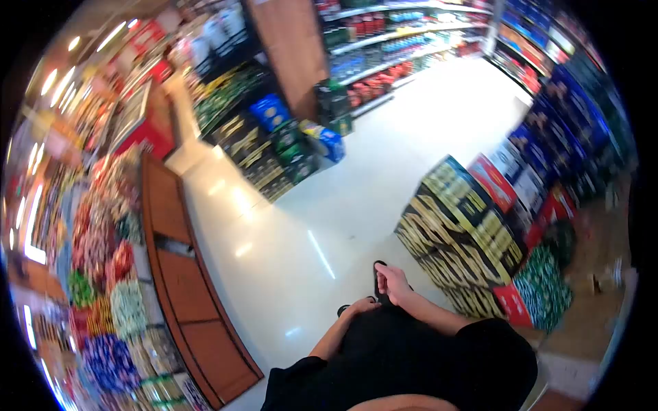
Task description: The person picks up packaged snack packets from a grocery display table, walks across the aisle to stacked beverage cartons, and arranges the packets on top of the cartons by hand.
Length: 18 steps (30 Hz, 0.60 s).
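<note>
My left hand [362, 306] hangs low in front of my black clothing, touching or close to it. Its fingers are small and partly lost against the dark cloth, and no object shows in it. Just to its right, my right hand [395, 283] is held out above the floor with the fingers curled in and nothing visible in them. A black shoe [379, 272] shows beneath it. Nearest to the right hand stands a stack of black-and-gold cartons [452, 236], apart from the hand.
Pale glossy floor [295, 233] runs ahead. On the left is a long brown wooden counter [199, 301] heaped with colourful packets [113, 356]. Ahead stand dark stacked packs [260, 157], a brown pillar [291, 55] and stocked shelves [397, 51]. Blue cartons [569, 116] rise on the right.
</note>
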Each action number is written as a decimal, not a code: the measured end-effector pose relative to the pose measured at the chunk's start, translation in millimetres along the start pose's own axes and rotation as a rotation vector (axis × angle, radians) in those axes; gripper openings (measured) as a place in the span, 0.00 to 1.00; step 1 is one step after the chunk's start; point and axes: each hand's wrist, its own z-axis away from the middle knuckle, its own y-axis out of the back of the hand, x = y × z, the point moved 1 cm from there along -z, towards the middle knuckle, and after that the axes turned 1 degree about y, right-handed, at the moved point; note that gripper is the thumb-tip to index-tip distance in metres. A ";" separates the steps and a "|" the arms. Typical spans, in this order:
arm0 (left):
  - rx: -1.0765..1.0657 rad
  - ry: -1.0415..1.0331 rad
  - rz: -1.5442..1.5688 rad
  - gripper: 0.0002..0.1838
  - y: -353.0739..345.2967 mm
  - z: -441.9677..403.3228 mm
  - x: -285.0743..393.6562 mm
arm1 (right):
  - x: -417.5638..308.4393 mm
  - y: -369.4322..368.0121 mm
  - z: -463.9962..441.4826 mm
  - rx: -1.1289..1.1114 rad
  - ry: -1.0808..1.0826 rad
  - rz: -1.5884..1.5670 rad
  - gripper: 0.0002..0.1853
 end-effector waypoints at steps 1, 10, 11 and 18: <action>0.018 0.063 0.047 0.32 6.0 5.4 -11.4 | 5.6 -11.6 -11.1 -0.032 -0.052 0.073 0.15; 0.301 -0.016 0.248 0.24 64.1 32.1 -112.8 | 114.5 -43.4 -210.6 -0.958 0.139 1.856 0.17; 0.313 -0.026 0.269 0.24 78.4 51.9 -108.2 | 129.6 -51.2 -231.5 -1.145 0.074 1.891 0.18; 0.427 0.258 0.475 0.20 186.1 117.4 -134.4 | 172.4 -153.8 -318.4 -1.450 -0.187 1.895 0.35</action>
